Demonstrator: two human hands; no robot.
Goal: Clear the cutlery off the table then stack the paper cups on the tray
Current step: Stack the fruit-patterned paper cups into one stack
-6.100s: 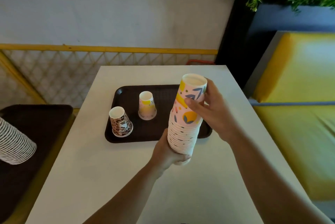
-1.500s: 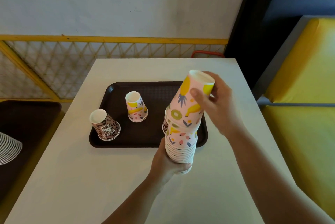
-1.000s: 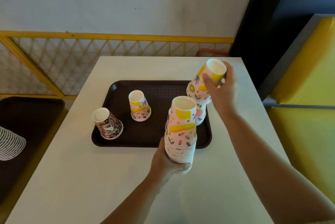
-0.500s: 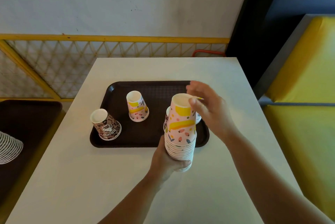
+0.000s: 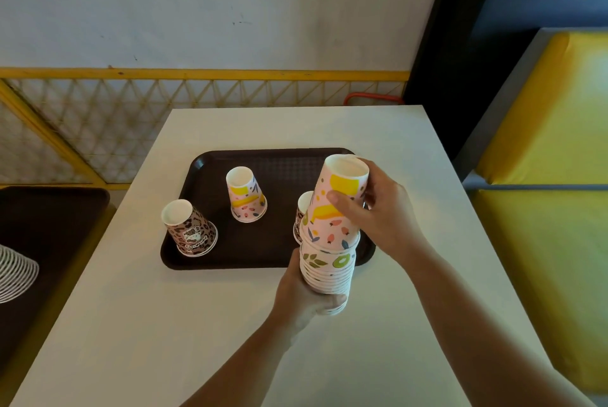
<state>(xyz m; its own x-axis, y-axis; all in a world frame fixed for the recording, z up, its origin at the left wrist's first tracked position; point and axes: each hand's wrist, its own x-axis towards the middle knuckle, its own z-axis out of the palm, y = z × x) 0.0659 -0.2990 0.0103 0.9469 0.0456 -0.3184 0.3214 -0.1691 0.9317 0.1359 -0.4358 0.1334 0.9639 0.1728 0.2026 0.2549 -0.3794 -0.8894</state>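
Since half a second ago the right hand (image 5: 381, 212) has closed round the top cup (image 5: 339, 199), which now sits raised and tilted on the cup stack (image 5: 329, 268), its rim partly clear of the cups below; before, the fingers only touched the rim.

White table (image 5: 230, 324): landmark for all below. Dark brown tray (image 5: 263, 242) lies on its middle, long side across. Beyond the table's far edge, a yellow lattice railing (image 5: 197, 90); off its right side, a yellow bench seat (image 5: 552, 209); off its left side, a second dark tray (image 5: 42, 229) carrying a lying stack of ribbed white cups (image 5: 16, 275).

Cup stack is held above the table's near half, over the tray's near right corner. Left hand (image 5: 306, 298) wraps its lower cups, fingers curled under. Right hand's thumb and fingers pinch the top cup's wall.

On the tray, all upside down: a leopard-print cup (image 5: 190, 232) at the near left corner, a pink patterned cup (image 5: 246, 197) mid-tray, and a third cup (image 5: 302, 212) mostly hidden behind the stack.
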